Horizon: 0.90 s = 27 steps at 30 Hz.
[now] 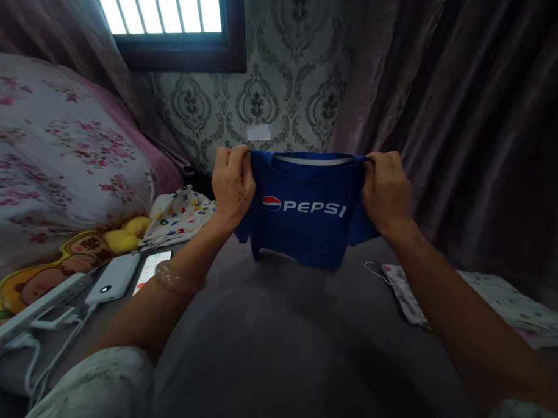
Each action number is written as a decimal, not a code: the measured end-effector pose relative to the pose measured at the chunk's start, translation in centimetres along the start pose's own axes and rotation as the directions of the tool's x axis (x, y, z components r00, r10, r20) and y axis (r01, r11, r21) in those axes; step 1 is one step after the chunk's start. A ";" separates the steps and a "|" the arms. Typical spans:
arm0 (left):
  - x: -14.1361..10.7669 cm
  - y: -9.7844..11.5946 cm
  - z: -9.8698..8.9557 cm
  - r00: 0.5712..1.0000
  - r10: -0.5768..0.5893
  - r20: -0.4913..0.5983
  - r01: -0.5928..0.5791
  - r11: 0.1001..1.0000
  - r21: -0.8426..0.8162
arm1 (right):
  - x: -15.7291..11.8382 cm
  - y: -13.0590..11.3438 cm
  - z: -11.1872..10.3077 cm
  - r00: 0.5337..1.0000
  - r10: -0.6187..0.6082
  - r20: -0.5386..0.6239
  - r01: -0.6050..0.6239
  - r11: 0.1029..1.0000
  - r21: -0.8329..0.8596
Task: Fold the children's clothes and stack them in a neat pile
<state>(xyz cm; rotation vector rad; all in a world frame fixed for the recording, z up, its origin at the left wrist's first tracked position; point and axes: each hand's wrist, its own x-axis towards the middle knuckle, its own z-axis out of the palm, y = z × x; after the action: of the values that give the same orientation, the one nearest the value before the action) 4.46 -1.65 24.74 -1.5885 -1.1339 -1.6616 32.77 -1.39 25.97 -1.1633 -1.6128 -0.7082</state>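
A blue T-shirt (302,235) with a white PEPSI print and a round red, white and blue logo hangs upright between my hands, its front facing me. My left hand (233,185) is closed on the shoulder beside the collar on the left. On the other side, my right hand (387,190) pinches the opposite shoulder. The neckline is stretched nearly level, showing a white band inside. Both sleeves droop below my hands. The hem hangs just over the grey bed sheet (247,344); whether it touches is unclear.
To the left lie a power strip (71,289) with white cables, a white power bank (114,279), a lit phone (152,268), a yellow plush (124,236) and a patterned cloth (178,218). Folded printed clothes (497,299) lie at right. Curtains (467,105) and a patterned wall (257,100) stand behind.
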 end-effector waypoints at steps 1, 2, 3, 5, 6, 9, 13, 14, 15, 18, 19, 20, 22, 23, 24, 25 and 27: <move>0.2 0.2 -1.3 0.999 0.054 -0.007 -0.054 0.998 0.025 | 0.0 0.0 -1.1 0.999 -0.037 0.010 0.037 0.999 -0.010; 0.4 0.4 -2.6 0.996 0.093 -0.003 -0.092 0.995 0.045 | 0.0 0.0 -2.3 0.997 -0.078 0.020 0.079 0.997 -0.012; 0.7 0.7 -3.8 0.993 0.115 0.011 -0.115 0.991 0.063 | 0.1 -0.1 -3.5 0.993 -0.116 0.035 0.116 0.993 -0.004; 1.7 1.5 -6.2 0.990 0.131 0.055 -0.136 0.985 0.102 | 0.6 -0.2 -5.8 0.983 -0.173 0.064 0.171 0.985 0.038; 2.3 1.9 -7.2 0.989 0.135 0.066 -0.142 0.982 0.123 | 1.0 -0.3 -6.8 0.979 -0.184 0.089 0.178 0.981 0.073; 4.2 3.0 -9.2 0.982 0.115 0.148 -0.138 0.979 0.152 | 2.4 -0.2 -8.6 0.972 -0.155 0.175 0.127 0.978 0.166; 5.0 1.8 -7.6 0.931 0.105 0.351 -0.144 0.986 0.089 | 3.4 1.8 -5.9 0.912 -0.136 0.386 0.033 0.965 0.261; 4.6 0.8 -6.4 0.899 0.072 0.432 -0.115 0.991 0.074 | 3.2 2.5 -4.5 0.869 -0.149 0.472 0.012 0.960 0.280; 3.8 -0.4 -5.0 0.852 0.040 0.522 -0.085 0.994 0.062 | 2.8 3.1 -2.9 0.817 -0.162 0.554 -0.010 0.955 0.295; -0.2 -4.5 -0.2 0.642 -0.053 0.765 0.034 0.999 0.041 | 0.4 4.7 2.2 0.638 -0.147 0.756 -0.085 0.962 0.258; -1.9 -5.6 1.4 0.550 -0.083 0.831 0.070 0.996 0.053 | -0.7 5.1 3.9 0.586 -0.130 0.799 -0.097 0.969 0.229; -3.8 -6.6 2.9 0.455 -0.097 0.885 0.089 0.994 0.063 | -2.0 5.4 5.4 0.528 -0.108 0.843 -0.116 0.973 0.197; -7.5 -7.7 5.4 0.323 -0.152 0.934 0.111 0.986 0.122 | -4.9 5.9 8.2 0.421 -0.103 0.901 -0.110 0.980 0.164; -9.3 -8.0 6.4 0.287 -0.198 0.937 0.118 0.978 0.171 | -6.5 6.1 9.4 0.392 -0.084 0.916 -0.102 0.986 0.134; -11.0 -8.1 7.3 0.277 -0.237 0.931 0.127 0.970 0.209 | -8.0 6.3 10.4 0.386 -0.064 0.920 -0.085 0.991 0.104; -12.6 -8.2 8.0 0.276 -0.269 0.923 0.138 0.961 0.239 | -9.4 6.4 11.4 0.384 -0.038 0.922 -0.068 0.995 0.069; -15.2 -8.1 9.1 0.288 -0.312 0.905 0.151 0.948 0.279 | -12.2 6.8 12.8 0.384 0.023 0.923 -0.040 0.999 -0.009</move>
<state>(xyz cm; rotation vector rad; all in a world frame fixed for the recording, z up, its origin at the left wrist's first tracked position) 4.02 7.80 7.68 -2.4716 -2.0774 -0.5406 34.93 7.90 9.62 -1.7350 -2.4951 0.1142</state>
